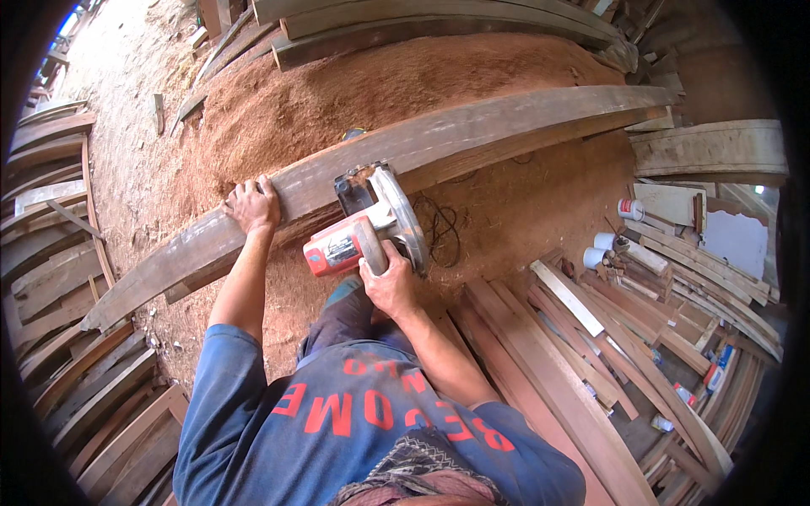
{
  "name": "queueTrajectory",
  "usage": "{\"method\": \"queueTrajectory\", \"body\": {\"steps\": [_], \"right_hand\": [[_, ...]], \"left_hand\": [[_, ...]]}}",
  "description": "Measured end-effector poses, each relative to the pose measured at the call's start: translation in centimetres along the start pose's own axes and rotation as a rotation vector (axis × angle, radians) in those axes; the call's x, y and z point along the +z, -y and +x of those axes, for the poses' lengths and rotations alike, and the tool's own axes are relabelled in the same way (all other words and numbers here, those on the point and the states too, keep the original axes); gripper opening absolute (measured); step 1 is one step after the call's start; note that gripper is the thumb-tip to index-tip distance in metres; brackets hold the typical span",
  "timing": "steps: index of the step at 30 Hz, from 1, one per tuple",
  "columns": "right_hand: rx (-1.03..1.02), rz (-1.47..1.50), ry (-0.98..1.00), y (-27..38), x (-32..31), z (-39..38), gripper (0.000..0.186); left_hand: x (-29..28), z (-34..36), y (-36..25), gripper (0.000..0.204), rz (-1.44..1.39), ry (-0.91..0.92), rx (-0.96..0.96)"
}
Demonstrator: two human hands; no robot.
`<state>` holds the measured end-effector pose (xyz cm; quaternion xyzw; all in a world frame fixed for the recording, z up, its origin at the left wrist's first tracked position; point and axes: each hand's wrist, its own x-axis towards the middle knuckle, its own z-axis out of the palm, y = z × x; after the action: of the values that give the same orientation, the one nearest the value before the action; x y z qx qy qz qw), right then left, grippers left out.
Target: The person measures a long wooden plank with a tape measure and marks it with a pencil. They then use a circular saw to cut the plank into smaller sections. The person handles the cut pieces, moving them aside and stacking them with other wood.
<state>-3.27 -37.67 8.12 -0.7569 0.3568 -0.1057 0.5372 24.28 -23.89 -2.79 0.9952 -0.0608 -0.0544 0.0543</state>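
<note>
A long, thick wooden plank [489,128] lies across in front of me, running from the lower left to the upper right. My left hand [255,209] is closed over its far edge, fingers curled onto the wood. In my right hand [392,287] is the rear handle of a red and grey circular saw [339,246]. The saw sits at the plank's near side, right of my left hand, its black base touching or just over the wood. The blade guard faces right. Where the blade meets the wood is hidden.
Sawdust [354,84] covers the ground beyond the plank. A dark cable [443,232] lies looped right of the saw. Curved boards [51,278] are stacked at the left. Long planks [540,363] and white containers [594,256] stand at the right; more beams [439,32] lie at the back.
</note>
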Motion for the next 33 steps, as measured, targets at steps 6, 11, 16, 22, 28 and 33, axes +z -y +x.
{"method": "queueTrajectory", "body": {"steps": [6,11,16,22,28,33], "right_hand": [[0.004,0.014,0.009,-0.2,0.4,0.2,0.022],[-0.026,-0.015,0.011,-0.3,0.5,1.3,0.024],[-0.029,0.016,0.008,0.2,0.8,2.3,0.022],[-0.043,0.004,0.007,0.1,1.1,3.3,0.021],[-0.044,0.004,0.035,0.4,1.3,4.1,0.019],[-0.040,0.033,0.032,1.2,1.2,4.8,0.019]], "left_hand": [[0.0,0.0,0.0,0.055,0.007,-0.011,-0.007],[-0.1,0.1,-0.2,0.055,0.019,-0.015,-0.002],[0.4,-0.1,0.3,0.058,0.007,-0.032,0.015],[0.6,0.1,0.2,0.055,0.013,-0.021,0.011],[0.8,0.2,0.3,0.055,0.018,-0.017,0.010],[1.0,0.3,0.5,0.056,0.024,-0.008,0.024]]}}
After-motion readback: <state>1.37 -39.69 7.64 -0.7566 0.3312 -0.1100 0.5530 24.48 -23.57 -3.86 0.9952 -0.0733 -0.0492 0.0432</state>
